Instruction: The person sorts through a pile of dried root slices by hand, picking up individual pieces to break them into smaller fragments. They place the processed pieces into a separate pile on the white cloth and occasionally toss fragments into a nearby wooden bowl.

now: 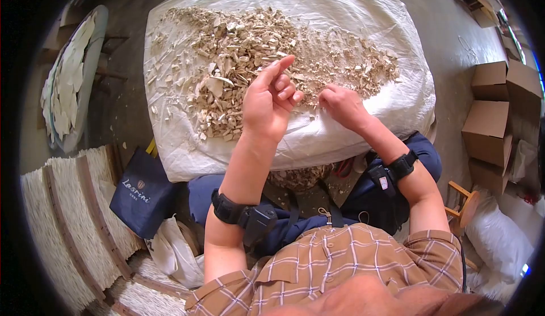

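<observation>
While both hands point(271, 103) point(343, 107) are o/ pale chips point(238, 49), navy bag point(139, 194), marked "Lasrini"

Mottled cream, beige and tan across the chips point(241, 46), with paler, near-white flakes mixed in. White on the sheet point(255, 160) beneath. Brown with a white-lined check over the shirt point(332, 259); navy on the trousers point(424, 152); black on the wrist straps point(228, 208). Navy again on the bag point(136, 194), lettered in white. Plain cardboard brown on the boxes point(487, 120), orange-brown on the stool point(469, 208), grey on the floor point(128, 12).
</observation>
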`<state>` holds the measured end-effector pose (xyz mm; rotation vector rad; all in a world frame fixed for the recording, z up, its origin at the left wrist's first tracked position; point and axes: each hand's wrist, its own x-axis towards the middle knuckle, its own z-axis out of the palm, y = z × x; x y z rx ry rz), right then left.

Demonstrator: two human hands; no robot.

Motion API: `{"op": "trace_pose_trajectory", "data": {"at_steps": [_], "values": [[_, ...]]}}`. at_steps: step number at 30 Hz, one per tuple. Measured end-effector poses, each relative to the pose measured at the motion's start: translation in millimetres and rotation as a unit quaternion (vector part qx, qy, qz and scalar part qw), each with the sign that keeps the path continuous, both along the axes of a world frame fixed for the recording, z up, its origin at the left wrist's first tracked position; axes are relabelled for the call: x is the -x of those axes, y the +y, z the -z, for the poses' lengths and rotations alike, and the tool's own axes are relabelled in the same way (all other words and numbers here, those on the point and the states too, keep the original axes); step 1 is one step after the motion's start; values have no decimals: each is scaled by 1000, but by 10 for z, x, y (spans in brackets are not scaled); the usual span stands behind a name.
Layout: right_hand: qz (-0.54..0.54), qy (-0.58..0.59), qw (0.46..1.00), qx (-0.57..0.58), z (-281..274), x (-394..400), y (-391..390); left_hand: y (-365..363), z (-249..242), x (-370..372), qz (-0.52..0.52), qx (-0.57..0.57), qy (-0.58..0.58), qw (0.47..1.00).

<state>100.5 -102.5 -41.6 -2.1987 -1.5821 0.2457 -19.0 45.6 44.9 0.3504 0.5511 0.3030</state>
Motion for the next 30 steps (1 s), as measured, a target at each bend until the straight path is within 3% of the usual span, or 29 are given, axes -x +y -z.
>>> {"op": "trace_pose_trajectory", "data": {"at_steps": [7,8,9,10,11,17,24,27,30], "values": [[61,56,996,-41,-46,-166,-69,-44,54,-25,9,0,5,1000],[125,236,963,-27,-76,-171,-66,-60,59,-33,14,-3,9,1000],[183,407,895,-12,-112,-176,-62,-76,68,-39,18,-7,14,1000],[190,473,860,-36,-195,-180,-51,-97,90,-46,18,-7,14,1000],[190,473,860,-36,-235,-200,-52,-123,121,-53,32,-6,23,999],[230,617,745,-106,-389,-234,-40,-222,181,-71,73,-4,47,996],[222,613,748,-122,-428,-212,-38,-330,271,-77,93,-7,80,992],[165,617,755,-150,-459,-200,-16,-409,354,-83,117,-28,89,989],[122,525,830,-147,-496,-104,12,-437,338,-106,131,-19,104,986]]}}
